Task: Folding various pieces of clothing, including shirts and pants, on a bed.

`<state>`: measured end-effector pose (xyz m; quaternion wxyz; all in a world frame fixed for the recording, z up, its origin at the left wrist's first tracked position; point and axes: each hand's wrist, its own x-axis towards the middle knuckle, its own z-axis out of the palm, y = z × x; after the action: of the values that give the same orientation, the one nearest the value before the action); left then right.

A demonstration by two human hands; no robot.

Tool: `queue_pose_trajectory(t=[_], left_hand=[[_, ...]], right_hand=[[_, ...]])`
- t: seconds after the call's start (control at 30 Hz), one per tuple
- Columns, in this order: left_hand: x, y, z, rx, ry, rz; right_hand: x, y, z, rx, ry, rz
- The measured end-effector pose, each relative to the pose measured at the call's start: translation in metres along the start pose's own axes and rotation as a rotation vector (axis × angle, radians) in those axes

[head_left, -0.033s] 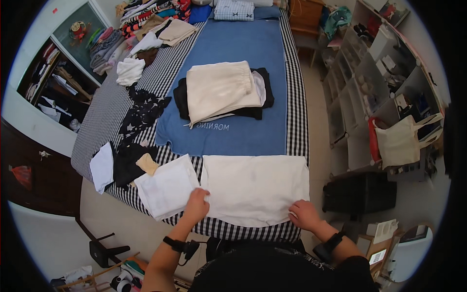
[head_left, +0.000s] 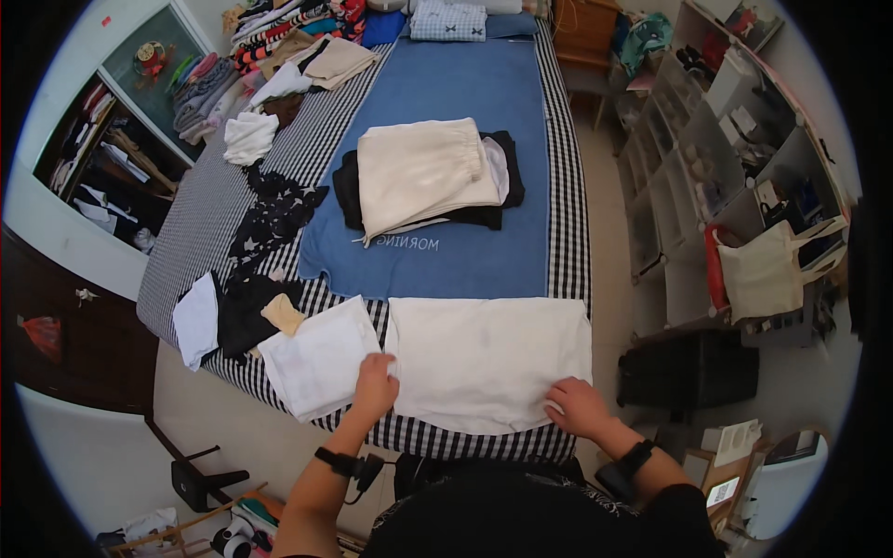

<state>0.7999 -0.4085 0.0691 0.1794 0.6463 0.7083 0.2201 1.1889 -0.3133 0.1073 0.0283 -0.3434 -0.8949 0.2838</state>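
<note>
A folded off-white garment [head_left: 484, 363] lies flat across the near end of the bed; its exact kind is hidden by the folding. My left hand [head_left: 376, 383] is at its left edge, fingers curled in and closed on the cloth. Near the lower right corner, my right hand [head_left: 577, 406] has its fingers bent and pinching the same cloth. Just left of my left hand lies another folded white garment [head_left: 321, 363]. Farther up the bed, a cream pair of drawstring trousers [head_left: 419, 172] rests folded on top of black folded clothes [head_left: 346, 191].
A blue towel-like sheet [head_left: 465, 84] covers the bed's middle. Left lie a black patterned garment [head_left: 274, 209], a small yellow cloth [head_left: 282, 314] and a white one [head_left: 196, 321]. Stacked clothes [head_left: 293, 37] sit far left. Shelves [head_left: 670, 177] and a black bin [head_left: 688, 369] stand right.
My left hand has moved slightly up along the garment's left edge. My right hand has shifted slightly left and up. The garments lie as before.
</note>
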Motion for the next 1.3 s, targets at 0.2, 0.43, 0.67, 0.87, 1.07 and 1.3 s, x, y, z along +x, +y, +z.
queue_pose_trajectory(t=[0.2,0.43,0.67,0.87,1.07,1.3], left_hand=[[0.031,-0.002,0.030,0.094,-0.008,-0.394],[0.038,0.013,0.026,0.222,-0.007,-0.563],[0.049,0.003,0.013,0.021,-0.161,-0.631],[0.041,-0.003,-0.006,-0.830,-0.215,-0.557],[0.056,0.083,-0.045,-1.046,-0.189,-0.559],[0.090,0.189,-0.030,-1.134,-0.385,-0.328]], right_hand=[[0.043,-0.032,0.047,-0.236,-0.034,-0.269],[0.059,-0.042,0.031,-0.197,-0.151,-0.234],[0.066,-0.036,0.066,-0.237,-0.062,-0.339],[0.101,-0.040,0.046,0.199,0.108,-0.198],[0.176,0.002,0.077,0.751,0.266,0.180],[0.118,0.026,-0.003,1.766,-0.006,0.341]])
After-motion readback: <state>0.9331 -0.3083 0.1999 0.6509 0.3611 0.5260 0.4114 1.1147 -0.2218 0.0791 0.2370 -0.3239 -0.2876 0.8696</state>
